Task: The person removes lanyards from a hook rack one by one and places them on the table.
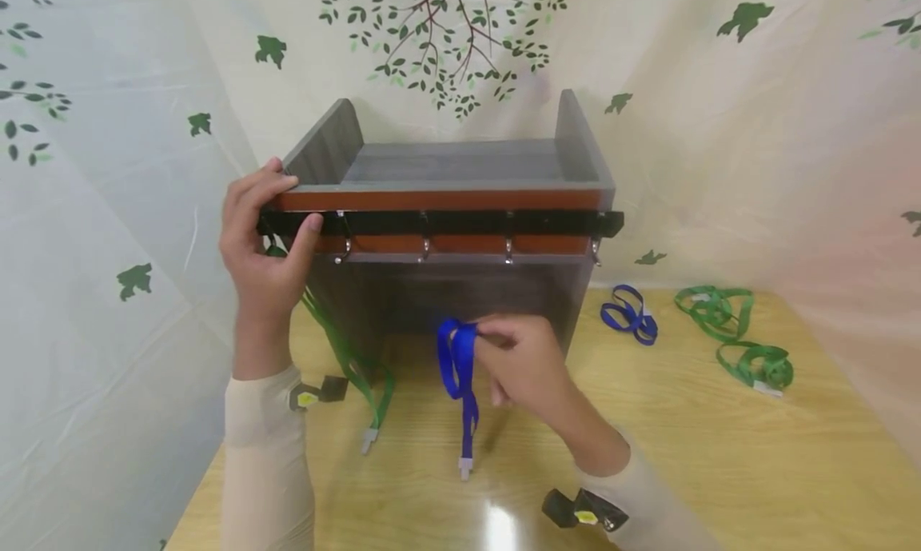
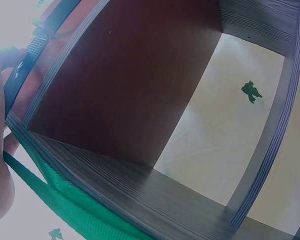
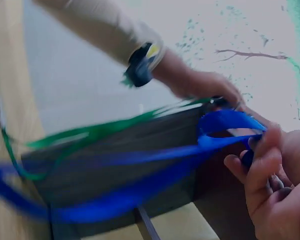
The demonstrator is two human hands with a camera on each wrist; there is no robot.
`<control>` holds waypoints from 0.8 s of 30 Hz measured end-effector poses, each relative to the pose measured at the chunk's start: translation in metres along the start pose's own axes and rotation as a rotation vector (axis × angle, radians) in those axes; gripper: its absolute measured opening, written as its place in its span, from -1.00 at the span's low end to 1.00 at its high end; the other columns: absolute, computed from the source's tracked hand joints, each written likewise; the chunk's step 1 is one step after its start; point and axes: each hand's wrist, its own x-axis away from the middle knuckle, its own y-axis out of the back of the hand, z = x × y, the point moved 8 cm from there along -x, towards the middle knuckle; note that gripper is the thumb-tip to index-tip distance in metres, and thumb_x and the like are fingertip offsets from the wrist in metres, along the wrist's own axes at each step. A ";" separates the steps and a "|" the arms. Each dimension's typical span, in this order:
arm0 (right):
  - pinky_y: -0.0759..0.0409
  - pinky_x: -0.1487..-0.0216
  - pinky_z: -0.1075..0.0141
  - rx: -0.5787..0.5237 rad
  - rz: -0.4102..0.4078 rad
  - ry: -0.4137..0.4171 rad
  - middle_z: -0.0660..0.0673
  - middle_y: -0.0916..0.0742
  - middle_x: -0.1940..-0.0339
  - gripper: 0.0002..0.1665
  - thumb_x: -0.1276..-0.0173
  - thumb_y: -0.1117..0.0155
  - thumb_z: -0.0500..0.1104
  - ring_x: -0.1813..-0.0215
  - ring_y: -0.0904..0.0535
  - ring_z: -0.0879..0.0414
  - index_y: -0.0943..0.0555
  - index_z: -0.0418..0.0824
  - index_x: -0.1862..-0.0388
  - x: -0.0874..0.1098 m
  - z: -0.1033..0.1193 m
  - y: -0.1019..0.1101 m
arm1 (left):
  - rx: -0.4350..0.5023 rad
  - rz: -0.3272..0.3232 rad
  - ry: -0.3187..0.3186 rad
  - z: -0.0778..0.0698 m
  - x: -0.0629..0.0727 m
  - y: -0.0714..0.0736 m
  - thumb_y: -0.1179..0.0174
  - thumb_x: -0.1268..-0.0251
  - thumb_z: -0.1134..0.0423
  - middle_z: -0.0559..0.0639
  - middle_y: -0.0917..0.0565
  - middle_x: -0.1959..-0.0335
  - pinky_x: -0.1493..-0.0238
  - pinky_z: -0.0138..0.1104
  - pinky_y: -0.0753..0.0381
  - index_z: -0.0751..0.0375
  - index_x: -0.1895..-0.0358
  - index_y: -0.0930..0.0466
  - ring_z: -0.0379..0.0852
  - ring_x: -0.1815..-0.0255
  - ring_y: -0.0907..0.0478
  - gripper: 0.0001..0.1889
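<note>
My right hand [image 1: 521, 359] pinches a blue lanyard [image 1: 460, 359] near its top, in front of the grey wooden shelf [image 1: 460, 163]. The lanyard's looped strap hangs down to a pale clip at the bottom; in the right wrist view the blue strap [image 3: 140, 200] is blurred. At the shelf's upper left corner, my left hand [image 1: 262, 231] grips with fingers over the top edge and thumb against the black hook rail [image 1: 468, 222]. A green lanyard [image 1: 334, 339] hangs below that hand from the rail's left end, its upper part partly hidden by the hand.
Several silver hooks line the rail, among them a middle hook [image 1: 424, 247]. On the wooden table [image 1: 683, 455] to the right lie another coiled blue lanyard [image 1: 629, 315] and two coiled green lanyards, one farther back [image 1: 719, 311] and one nearer [image 1: 755, 367]. A leaf-printed curtain [image 1: 669, 135] hangs behind.
</note>
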 end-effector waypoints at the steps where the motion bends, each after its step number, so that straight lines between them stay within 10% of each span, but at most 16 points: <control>1: -0.55 0.80 0.14 -0.045 0.025 -0.010 -0.29 -0.84 0.41 -0.76 -0.45 -0.36 -0.27 0.78 -0.60 0.04 -0.79 -0.35 -0.01 0.002 0.000 0.000 | -0.001 0.000 0.000 0.000 0.000 0.000 -0.51 -0.17 0.00 0.31 -0.70 -0.12 -0.46 -0.22 -0.50 0.54 0.01 -0.69 0.11 -0.38 -0.57 -0.41; 6: -0.76 0.56 0.03 -0.245 0.176 0.084 -0.48 -0.83 0.29 -0.72 -0.52 -0.29 -0.33 0.50 -0.83 -0.06 -0.72 -0.57 -0.01 0.009 0.014 -0.007 | -0.003 0.006 0.003 -0.003 -0.001 -0.001 -0.50 -0.18 0.03 0.33 -0.69 -0.13 -0.46 -0.22 -0.50 0.54 0.00 -0.68 0.11 -0.39 -0.56 -0.43; 11: -0.86 0.10 0.11 -0.192 0.169 0.217 -0.47 -0.83 0.13 -0.81 -0.45 -0.27 -0.42 0.19 -0.89 0.06 -0.75 -0.57 0.14 0.017 0.029 -0.001 | -0.001 0.012 0.004 -0.002 -0.001 -0.001 -0.49 -0.18 0.05 0.33 -0.69 -0.13 -0.48 -0.21 -0.49 0.54 0.00 -0.69 0.10 -0.40 -0.56 -0.44; 24: -0.65 -0.36 0.04 -0.224 0.120 0.838 -0.24 -0.86 -0.04 -0.69 -0.14 -0.41 -0.63 -0.36 -0.71 -0.11 -0.78 -0.49 0.12 0.049 0.062 0.021 | -0.009 0.015 0.011 -0.002 0.000 -0.004 -0.48 -0.20 -0.03 0.24 -0.70 -0.15 -0.46 -0.24 -0.51 0.54 -0.02 -0.67 0.08 -0.40 -0.56 -0.39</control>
